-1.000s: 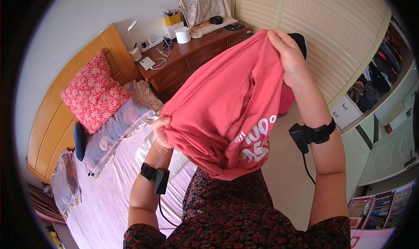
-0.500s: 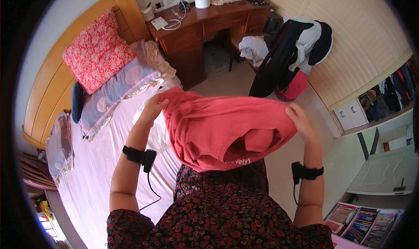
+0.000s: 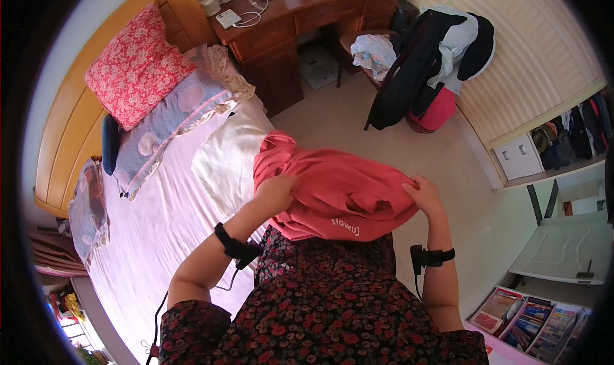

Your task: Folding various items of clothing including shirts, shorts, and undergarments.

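A coral-red shirt with white lettering along its lower part hangs bunched in front of my waist. My left hand is closed on its left side, fingers partly hidden by the hand and the cloth. At the right end, my right hand pinches the edge of the fabric between thumb and fingers. The cloth sags in folds between the two hands, and part of it droops past my left hand near the bed's edge. A white cloth lies on the bed just left of the shirt.
On my left is a bed with a pink sheet, a red patterned cushion and pillows. A brown desk stands ahead. Dark and white clothes cover a chair, with a pink bag-like item beneath. A box of magazines sits lower right.
My left hand has moved right and down, closer to my right hand, and grips the shirt further in. The shirt has turned and folded, and its wide opening no longer faces me.
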`<move>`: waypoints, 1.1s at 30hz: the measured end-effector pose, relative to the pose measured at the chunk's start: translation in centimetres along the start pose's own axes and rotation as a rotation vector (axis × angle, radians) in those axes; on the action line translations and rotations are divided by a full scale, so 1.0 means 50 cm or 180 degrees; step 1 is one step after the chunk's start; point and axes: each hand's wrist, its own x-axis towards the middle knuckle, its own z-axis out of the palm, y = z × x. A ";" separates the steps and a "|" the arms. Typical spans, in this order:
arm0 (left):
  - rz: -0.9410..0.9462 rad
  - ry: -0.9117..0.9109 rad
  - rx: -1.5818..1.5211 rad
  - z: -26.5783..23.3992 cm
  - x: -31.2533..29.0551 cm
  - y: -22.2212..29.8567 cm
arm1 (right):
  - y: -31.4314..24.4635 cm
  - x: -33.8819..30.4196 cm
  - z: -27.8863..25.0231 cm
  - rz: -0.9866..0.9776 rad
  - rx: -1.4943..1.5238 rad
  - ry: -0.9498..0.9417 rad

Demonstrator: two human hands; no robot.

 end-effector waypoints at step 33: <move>-0.0597 -0.0181 -0.0999 0.054 -0.156 -0.114 | -0.296 0.070 0.206 -0.0869 0.0620 -0.1588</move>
